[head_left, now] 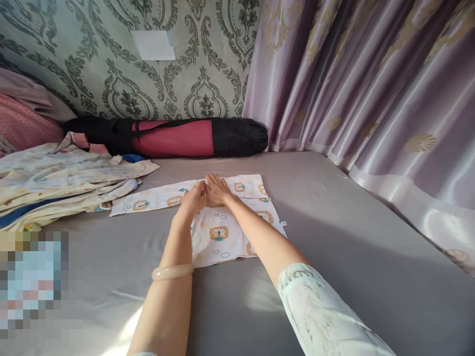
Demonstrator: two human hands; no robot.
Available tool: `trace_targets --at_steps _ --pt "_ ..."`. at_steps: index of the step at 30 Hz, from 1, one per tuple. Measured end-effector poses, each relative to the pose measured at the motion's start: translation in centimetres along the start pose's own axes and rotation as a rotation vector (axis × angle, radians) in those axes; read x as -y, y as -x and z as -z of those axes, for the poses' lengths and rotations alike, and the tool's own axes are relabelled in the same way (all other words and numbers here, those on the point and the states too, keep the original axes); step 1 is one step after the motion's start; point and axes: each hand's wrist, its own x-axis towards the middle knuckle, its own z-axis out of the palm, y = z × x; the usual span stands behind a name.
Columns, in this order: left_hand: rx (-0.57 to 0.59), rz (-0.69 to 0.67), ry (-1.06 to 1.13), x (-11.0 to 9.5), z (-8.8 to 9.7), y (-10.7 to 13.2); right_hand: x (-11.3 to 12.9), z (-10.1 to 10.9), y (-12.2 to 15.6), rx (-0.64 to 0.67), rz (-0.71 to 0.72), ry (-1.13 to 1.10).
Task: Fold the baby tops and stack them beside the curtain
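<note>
A small white garment (218, 247) printed with orange lions and little clouds lies spread on the grey sheet. One long narrow part of it stretches out to the left, and its upper part is folded over. My left hand (195, 197) is on the fold at the garment's upper middle, fingers bent in and seemingly pinching the cloth; their tips are partly hidden. Right beside it, my right hand (217, 190) rests palm down on the same cloth with fingers stretched out. A pale bangle (172, 272) circles my left forearm.
Rumpled clothes (74, 173) are piled at the left. Along the patterned wall lies a rolled bundle in a black and pink bag (174, 138). Purple curtains (356, 74) hang along the right edge of the grey bed sheet (334, 272). A blurred patch covers the lower left.
</note>
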Motion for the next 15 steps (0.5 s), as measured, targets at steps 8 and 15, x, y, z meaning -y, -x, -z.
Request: trace_targets --at_steps 8,15 --pt "0.008 -0.113 -0.085 -1.3 -2.5 0.0 -5.2 1.5 2.4 -0.051 -0.140 0.152" --pt "0.032 -0.132 -0.156 -1.1 -3.3 0.3 -5.9 1.0 2.4 -0.020 -0.129 0.142"
